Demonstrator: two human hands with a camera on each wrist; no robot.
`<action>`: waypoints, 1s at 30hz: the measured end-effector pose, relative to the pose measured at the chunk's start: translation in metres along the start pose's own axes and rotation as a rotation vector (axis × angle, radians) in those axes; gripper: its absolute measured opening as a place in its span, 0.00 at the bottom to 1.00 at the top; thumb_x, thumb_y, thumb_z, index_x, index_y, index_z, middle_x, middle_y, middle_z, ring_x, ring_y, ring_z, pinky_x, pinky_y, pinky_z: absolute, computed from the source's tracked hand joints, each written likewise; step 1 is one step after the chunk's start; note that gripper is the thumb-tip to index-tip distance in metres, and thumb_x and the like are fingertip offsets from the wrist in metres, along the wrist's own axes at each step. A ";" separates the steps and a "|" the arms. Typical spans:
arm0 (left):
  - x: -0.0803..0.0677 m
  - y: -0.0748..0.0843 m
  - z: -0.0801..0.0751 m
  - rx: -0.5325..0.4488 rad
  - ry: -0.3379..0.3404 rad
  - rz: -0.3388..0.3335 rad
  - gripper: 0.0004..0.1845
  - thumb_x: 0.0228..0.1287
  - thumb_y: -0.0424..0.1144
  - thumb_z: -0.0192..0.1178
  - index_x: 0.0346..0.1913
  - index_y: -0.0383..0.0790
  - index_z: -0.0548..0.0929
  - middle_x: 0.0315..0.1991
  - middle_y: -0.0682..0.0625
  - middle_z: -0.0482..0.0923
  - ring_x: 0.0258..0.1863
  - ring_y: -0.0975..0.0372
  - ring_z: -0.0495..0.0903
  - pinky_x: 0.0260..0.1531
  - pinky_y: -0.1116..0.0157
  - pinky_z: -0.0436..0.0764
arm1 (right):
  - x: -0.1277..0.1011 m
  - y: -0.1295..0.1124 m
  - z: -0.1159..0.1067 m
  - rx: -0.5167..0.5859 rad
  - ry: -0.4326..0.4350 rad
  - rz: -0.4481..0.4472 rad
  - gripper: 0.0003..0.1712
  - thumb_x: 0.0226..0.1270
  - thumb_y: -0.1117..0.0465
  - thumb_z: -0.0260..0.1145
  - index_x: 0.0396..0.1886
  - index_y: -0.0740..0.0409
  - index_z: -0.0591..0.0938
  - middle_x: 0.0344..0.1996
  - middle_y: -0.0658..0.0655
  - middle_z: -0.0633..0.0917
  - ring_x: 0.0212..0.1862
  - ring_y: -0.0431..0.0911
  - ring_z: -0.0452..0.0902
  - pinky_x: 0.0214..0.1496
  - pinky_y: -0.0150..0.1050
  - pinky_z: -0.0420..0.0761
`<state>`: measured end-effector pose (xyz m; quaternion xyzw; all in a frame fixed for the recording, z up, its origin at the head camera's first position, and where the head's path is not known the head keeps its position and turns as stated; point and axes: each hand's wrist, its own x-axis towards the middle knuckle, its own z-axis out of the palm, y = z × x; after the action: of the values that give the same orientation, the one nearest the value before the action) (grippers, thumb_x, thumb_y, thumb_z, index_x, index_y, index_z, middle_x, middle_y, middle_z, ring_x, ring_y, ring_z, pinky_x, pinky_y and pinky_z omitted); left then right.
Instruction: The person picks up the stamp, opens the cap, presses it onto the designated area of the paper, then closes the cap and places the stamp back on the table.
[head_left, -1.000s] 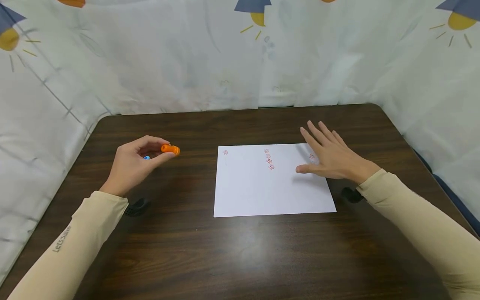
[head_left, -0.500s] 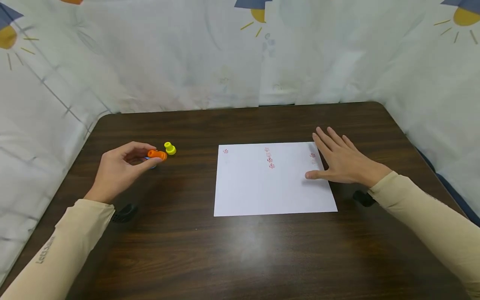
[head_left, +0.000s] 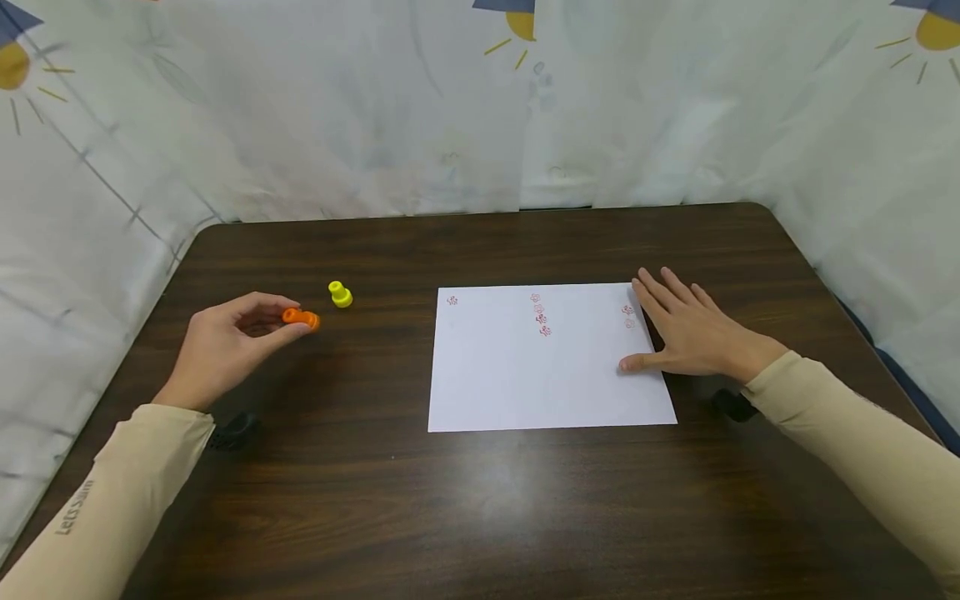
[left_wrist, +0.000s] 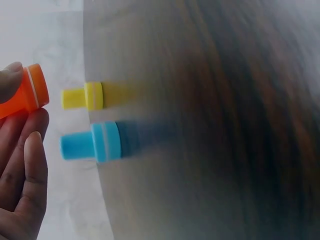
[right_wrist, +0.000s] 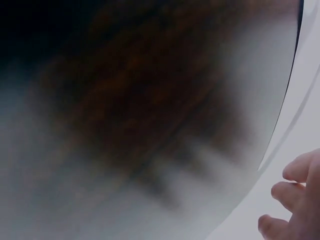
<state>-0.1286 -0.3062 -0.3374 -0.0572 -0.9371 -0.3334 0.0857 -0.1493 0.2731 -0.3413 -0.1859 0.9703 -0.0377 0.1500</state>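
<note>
My left hand point(head_left: 225, 346) pinches an orange toy stamp point(head_left: 302, 318) between thumb and fingers, left of the paper. In the left wrist view, the orange stamp's wide banded end point(left_wrist: 37, 86) points toward a yellow stamp point(left_wrist: 79, 97) and a blue stamp point(left_wrist: 102, 142), both upright on the table. The head view shows the yellow stamp just beyond the left fingertips; the blue one is hidden behind the hand. My right hand point(head_left: 693, 333) is spread flat, fingers straight, at the right edge of a white sheet of paper point(head_left: 510, 383), its thumb over the sheet.
Small red printed marks point(head_left: 540, 317) run down the top middle of the paper, with others in its upper corners. The dark wooden table point(head_left: 480, 517) reaches back to a white fabric wall point(head_left: 337, 125). A black wrist camera point(head_left: 735, 406) sits below the right wrist.
My left hand has moved left and nearer with the orange stamp, bringing the yellow stamp into view and hiding the blue one in the head view. My right hand has shifted right and nearer.
</note>
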 end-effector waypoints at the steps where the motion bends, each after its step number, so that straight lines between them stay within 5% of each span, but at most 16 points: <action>1: -0.001 -0.002 -0.001 0.005 0.000 -0.001 0.19 0.58 0.44 0.78 0.51 0.46 0.88 0.36 0.83 0.77 0.32 0.86 0.80 0.33 0.87 0.78 | 0.000 0.000 0.000 0.004 -0.007 -0.001 0.74 0.57 0.20 0.65 0.85 0.61 0.44 0.85 0.65 0.42 0.85 0.69 0.35 0.80 0.76 0.43; 7: -0.006 -0.014 -0.006 0.044 -0.008 -0.015 0.19 0.57 0.45 0.78 0.51 0.45 0.89 0.35 0.82 0.77 0.31 0.87 0.78 0.31 0.86 0.77 | -0.003 0.001 0.003 0.006 -0.030 -0.014 0.74 0.57 0.20 0.65 0.85 0.62 0.44 0.85 0.66 0.44 0.84 0.70 0.36 0.79 0.78 0.44; 11: -0.007 -0.021 -0.009 0.061 -0.021 -0.018 0.20 0.57 0.43 0.78 0.52 0.42 0.88 0.42 0.56 0.90 0.31 0.88 0.77 0.32 0.88 0.76 | -0.007 0.003 0.004 0.002 -0.041 -0.016 0.74 0.57 0.20 0.65 0.85 0.62 0.44 0.85 0.66 0.45 0.84 0.70 0.37 0.79 0.78 0.45; 14: -0.008 -0.025 -0.011 0.077 -0.032 -0.019 0.21 0.58 0.42 0.78 0.53 0.39 0.88 0.47 0.36 0.89 0.31 0.90 0.75 0.32 0.89 0.75 | -0.009 0.003 0.005 0.000 -0.047 -0.012 0.74 0.58 0.20 0.65 0.85 0.62 0.45 0.85 0.67 0.45 0.84 0.70 0.37 0.79 0.78 0.45; 30: -0.001 -0.045 -0.023 0.172 -0.111 -0.020 0.20 0.63 0.43 0.75 0.54 0.36 0.87 0.47 0.33 0.89 0.30 0.94 0.70 0.29 0.89 0.72 | -0.015 0.006 0.007 0.010 -0.069 -0.010 0.73 0.59 0.21 0.64 0.84 0.64 0.45 0.85 0.67 0.45 0.84 0.70 0.38 0.78 0.79 0.44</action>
<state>-0.1319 -0.3555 -0.3474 -0.0587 -0.9661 -0.2490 0.0349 -0.1359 0.2836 -0.3443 -0.1914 0.9634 -0.0368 0.1839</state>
